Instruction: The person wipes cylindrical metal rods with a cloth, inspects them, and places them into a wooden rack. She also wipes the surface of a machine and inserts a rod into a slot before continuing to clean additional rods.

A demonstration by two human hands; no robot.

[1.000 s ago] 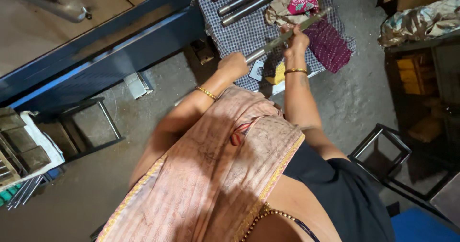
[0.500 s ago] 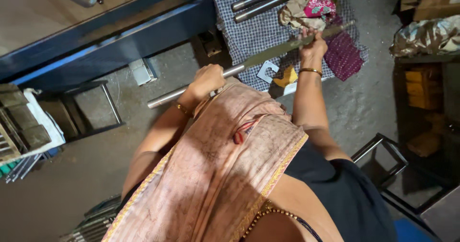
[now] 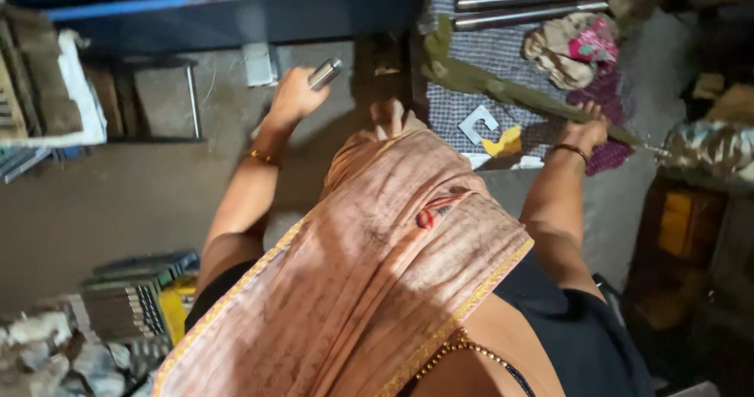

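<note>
Tech A: Currently the left hand (image 3: 292,97) is clenched on one end of a steel rod (image 3: 324,73). The right hand (image 3: 585,128) grasps the far end, wrapped in an olive cloth (image 3: 503,91). The pink drape (image 3: 408,232) hides the rod's middle, so whether it is one piece cannot be told.

Tech B: Risk?

Tech A: Probably slippage. A cloth-wrapped hold could let the rod drop onto the concrete floor (image 3: 118,193).

Tech B: Obstructions?

Tech A: Beyond the rod, on the checked mat (image 3: 487,51), lie two more steel bars (image 3: 534,4) and bundled rags (image 3: 569,47). A white bracket (image 3: 477,122) lies just under the rod.
</note>
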